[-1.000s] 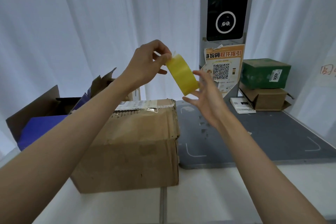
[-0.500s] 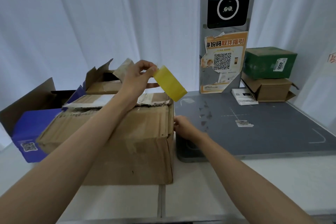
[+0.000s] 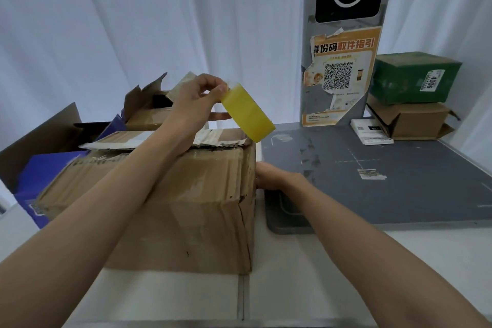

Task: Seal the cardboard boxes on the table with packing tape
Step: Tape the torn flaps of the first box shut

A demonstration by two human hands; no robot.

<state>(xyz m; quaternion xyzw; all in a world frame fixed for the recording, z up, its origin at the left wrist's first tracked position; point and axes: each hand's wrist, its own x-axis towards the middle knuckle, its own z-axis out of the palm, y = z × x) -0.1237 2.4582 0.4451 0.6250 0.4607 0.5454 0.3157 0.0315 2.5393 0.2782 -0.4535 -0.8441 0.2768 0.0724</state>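
Yellow packing tape roll [image 3: 247,112] is hanging pinched in the left hand [image 3: 197,104] above the cardboard box [image 3: 170,194] on the desk [image 3: 292,287] — the right hand [image 3: 271,176] has dropped from the roll, its fingers now curling against the box's side, probably steadying it for sealing.

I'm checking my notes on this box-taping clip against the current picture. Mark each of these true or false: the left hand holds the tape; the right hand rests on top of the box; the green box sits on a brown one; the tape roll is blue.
1. The left hand holds the yellow tape roll: true.
2. The right hand rests on top of the big cardboard box: false, it is against the box's right side.
3. The green box sits on a brown box: true.
4. The tape roll is blue: false, it is yellow.
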